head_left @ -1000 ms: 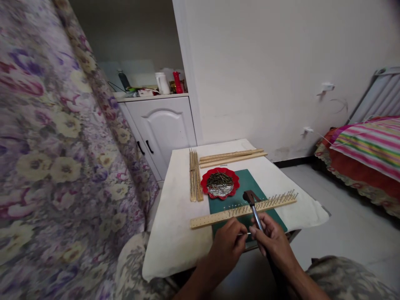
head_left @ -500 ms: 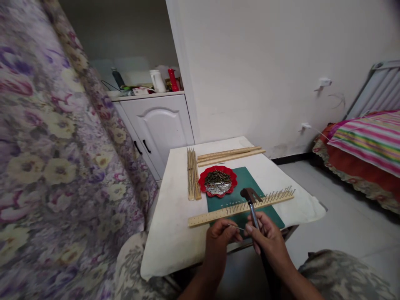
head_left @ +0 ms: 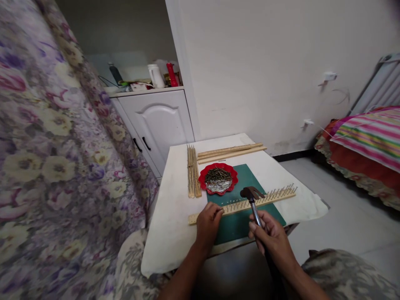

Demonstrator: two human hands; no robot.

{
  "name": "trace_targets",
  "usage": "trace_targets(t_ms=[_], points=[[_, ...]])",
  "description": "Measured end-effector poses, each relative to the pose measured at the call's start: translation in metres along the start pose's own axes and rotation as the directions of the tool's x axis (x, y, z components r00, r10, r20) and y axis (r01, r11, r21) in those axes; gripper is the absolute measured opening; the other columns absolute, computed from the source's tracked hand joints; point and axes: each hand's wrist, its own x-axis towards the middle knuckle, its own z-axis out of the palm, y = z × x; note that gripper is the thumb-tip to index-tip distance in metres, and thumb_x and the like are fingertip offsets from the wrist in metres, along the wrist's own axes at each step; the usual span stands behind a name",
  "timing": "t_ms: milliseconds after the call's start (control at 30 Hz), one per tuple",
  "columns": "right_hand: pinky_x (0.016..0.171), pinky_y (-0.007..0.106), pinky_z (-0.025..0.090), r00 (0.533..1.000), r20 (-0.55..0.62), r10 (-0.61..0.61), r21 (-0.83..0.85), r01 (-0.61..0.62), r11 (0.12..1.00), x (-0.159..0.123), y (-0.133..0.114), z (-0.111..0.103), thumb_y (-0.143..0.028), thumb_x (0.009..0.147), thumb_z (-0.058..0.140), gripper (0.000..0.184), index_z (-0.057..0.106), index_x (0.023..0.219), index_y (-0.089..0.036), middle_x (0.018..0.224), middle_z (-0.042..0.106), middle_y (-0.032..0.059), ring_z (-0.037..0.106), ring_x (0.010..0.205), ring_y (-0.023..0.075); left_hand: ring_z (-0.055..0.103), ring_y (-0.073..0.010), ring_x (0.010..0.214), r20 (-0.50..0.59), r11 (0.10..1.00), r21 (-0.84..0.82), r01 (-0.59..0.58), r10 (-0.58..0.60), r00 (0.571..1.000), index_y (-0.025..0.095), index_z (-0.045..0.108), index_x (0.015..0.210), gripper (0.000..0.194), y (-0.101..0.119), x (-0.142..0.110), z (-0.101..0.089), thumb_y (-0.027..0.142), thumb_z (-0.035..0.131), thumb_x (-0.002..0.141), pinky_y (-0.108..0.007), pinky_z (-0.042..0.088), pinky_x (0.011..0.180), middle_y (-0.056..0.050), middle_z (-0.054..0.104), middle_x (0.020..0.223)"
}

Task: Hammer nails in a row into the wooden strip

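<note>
My left hand (head_left: 208, 221) is at the near left part of a nail-studded wooden strip (head_left: 290, 195), thumb and fingertips pinched at its surface. The pinch closes on a nail, mostly hidden by the fingers now. In my right hand (head_left: 271, 231) is a claw hammer (head_left: 255, 211), gripped by its handle, its dark head just above the strip. Rows of nails stand, mostly tilted, along the strip's middle and right. Its left end shows small holes. Under the strip lies a green mat (head_left: 233, 232). Behind it a red scalloped dish (head_left: 235, 180) holds many loose nails.
Wooden strips with nail points up (head_left: 191, 183) lie left of the dish. More strips (head_left: 233, 153) lie along the back of the cloth-covered table (head_left: 168, 233), with one loose nail (head_left: 221, 161) nearby. A floral curtain (head_left: 78, 146) hangs at left; a bed (head_left: 365, 141) stands at right.
My left hand has moved forward and left, from beside the right hand to the strip, taking the nail with it. My right hand, still on the hammer, has separated from the nail.
</note>
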Motion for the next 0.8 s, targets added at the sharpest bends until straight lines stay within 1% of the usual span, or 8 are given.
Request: trace_targets(t_ms=[267,433,600,700,800], points=[[0.032,0.013,0.021,1.000,0.000,0.006,-0.002,-0.006,1.000,0.0007,-0.0020,-0.0006,-0.033,0.083,0.057,0.017,0.049,0.091,-0.020,0.054,0.057,-0.0076,0.033,0.030,0.0007,0.053,-0.0123,0.075,0.008,0.996,0.083,-0.040,0.039,0.999,0.019,0.057,0.075,0.019,-0.0012,0.0006,-0.0001,0.028,0.044,0.085,-0.023,0.040,0.069,-0.001,0.055,0.079],[0.032,0.013,0.021,1.000,0.024,0.013,0.013,-0.013,1.000,-0.0003,-0.0029,0.0001,-0.033,0.083,0.057,0.017,0.049,0.090,-0.019,0.052,0.055,-0.0084,0.032,0.030,0.0007,0.054,-0.0124,0.076,0.016,0.993,0.103,-0.051,0.049,0.999,0.020,0.058,0.077,0.018,0.0003,0.0013,-0.0006,0.027,0.044,0.086,-0.024,0.041,0.070,-0.001,0.056,0.080],[0.032,0.014,0.022,0.999,0.039,0.029,0.006,-0.029,1.000,-0.0001,-0.0006,-0.0014,-0.033,0.083,0.057,0.018,0.049,0.091,-0.020,0.053,0.057,-0.0074,0.034,0.030,0.0012,0.055,-0.0120,0.077,0.036,0.987,0.146,-0.067,0.062,0.997,0.020,0.058,0.078,0.018,0.0017,0.0013,-0.0005,0.026,0.043,0.086,-0.023,0.041,0.071,-0.001,0.056,0.081],[0.032,0.014,0.020,0.995,0.085,0.054,0.006,-0.054,0.998,0.0004,-0.0009,-0.0012,-0.034,0.084,0.056,0.018,0.048,0.091,-0.020,0.054,0.057,-0.0072,0.034,0.029,0.0012,0.055,-0.0116,0.076,0.046,0.982,0.174,-0.073,0.065,0.997,0.020,0.058,0.078,0.017,0.0013,0.0012,0.0011,0.026,0.044,0.085,-0.022,0.040,0.069,0.000,0.057,0.080],[0.032,0.015,0.018,0.981,0.173,0.086,0.013,-0.090,0.996,0.0010,-0.0035,0.0017,-0.036,0.085,0.052,0.019,0.048,0.093,-0.019,0.055,0.059,-0.0059,0.035,0.028,0.0017,0.054,-0.0111,0.074,0.050,0.980,0.189,-0.063,0.055,0.997,0.020,0.058,0.077,0.015,-0.0006,0.0010,0.0029,0.026,0.046,0.084,-0.021,0.039,0.067,0.000,0.057,0.080]])
